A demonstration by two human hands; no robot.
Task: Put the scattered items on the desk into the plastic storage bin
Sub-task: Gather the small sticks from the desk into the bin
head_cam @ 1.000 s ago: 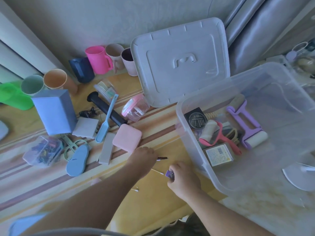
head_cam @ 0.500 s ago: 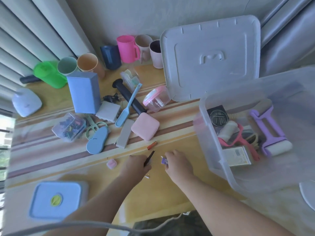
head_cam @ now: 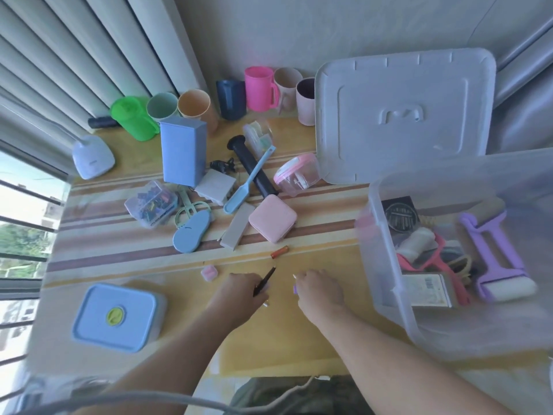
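Pen (head_cam: 265, 281) pinched in left hand (head_cam: 239, 292) slants up-right, tip toward battery (head_cam: 279, 252); right hand (head_cam: 318, 290) curls around small purple item (head_cam: 295, 289).

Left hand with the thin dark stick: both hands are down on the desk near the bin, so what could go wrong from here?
1. The left hand pinches the thin dark stick at one end only; it may slip on the way to the plastic storage bin.
2. The right hand holds a small purple item, barely visible; it could drop unnoticed.
3. The orange battery and small pink piece lie loose close by and could be knocked away or overlooked.
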